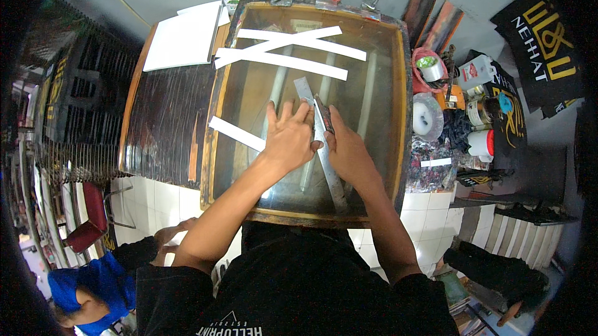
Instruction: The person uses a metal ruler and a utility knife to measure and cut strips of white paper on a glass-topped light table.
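Steel ruler (332, 181): one, slanting beneath my left hand (288, 140), which presses down with fingers spread, presumably to stop slipping. Dark-handled cutter (324, 115): one, gripped in my right hand (346, 149) along the ruler's right side, likely so the edge guides it; blade tip too small to make out. White strips (299, 64): three beyond my left hand, one left of it. Glassy tabletop (377, 168): below both hands; what lies directly under the ruler, I cannot tell.

Your metal ruler (330, 177) lies flat, slanting far left to near right; your slim dark tool (324, 115) sits just right of it.
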{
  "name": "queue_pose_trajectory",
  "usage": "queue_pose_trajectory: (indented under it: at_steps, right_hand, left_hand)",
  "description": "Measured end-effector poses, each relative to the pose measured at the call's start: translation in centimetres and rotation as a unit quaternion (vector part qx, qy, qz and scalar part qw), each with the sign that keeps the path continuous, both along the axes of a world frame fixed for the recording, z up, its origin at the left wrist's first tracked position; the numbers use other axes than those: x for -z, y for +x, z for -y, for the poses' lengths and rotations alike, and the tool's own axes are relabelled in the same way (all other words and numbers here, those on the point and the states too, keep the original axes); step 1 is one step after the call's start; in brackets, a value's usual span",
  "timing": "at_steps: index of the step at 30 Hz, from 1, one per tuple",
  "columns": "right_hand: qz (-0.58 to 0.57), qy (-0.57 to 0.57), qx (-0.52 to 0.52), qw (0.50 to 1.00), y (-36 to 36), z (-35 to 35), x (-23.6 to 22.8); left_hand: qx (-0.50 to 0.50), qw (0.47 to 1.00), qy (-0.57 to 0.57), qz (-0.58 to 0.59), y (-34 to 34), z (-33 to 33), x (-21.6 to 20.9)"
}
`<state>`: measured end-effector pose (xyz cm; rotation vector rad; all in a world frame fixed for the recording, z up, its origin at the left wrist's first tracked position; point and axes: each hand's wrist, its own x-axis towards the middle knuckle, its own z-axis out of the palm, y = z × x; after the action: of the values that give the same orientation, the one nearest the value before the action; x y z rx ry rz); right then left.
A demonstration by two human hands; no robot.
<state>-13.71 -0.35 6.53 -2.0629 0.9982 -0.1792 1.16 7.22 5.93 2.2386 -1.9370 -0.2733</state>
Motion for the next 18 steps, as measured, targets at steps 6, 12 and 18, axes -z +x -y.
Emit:
queue_pose_trajectory:
  at_steps: [6,12,18]
  right_hand:
    - [-0.04,-0.035,-0.02,0.998,0.6,-0.5,1.6]
    - [-0.117,-0.071,-0.031,0.99,1.2,-1.6,2.3]
    - [-0.106,-0.112,-0.039,0.987,0.6,-2.1,2.7]
  left_hand:
    - [0.004,1.0,-0.004,0.009,0.0,0.0,0.0]
    - [0.01,0.999,0.0,0.032,0.0,0.1,-0.1]
    - [0.016,0.999,0.021,0.039,0.1,0.4,-0.4]
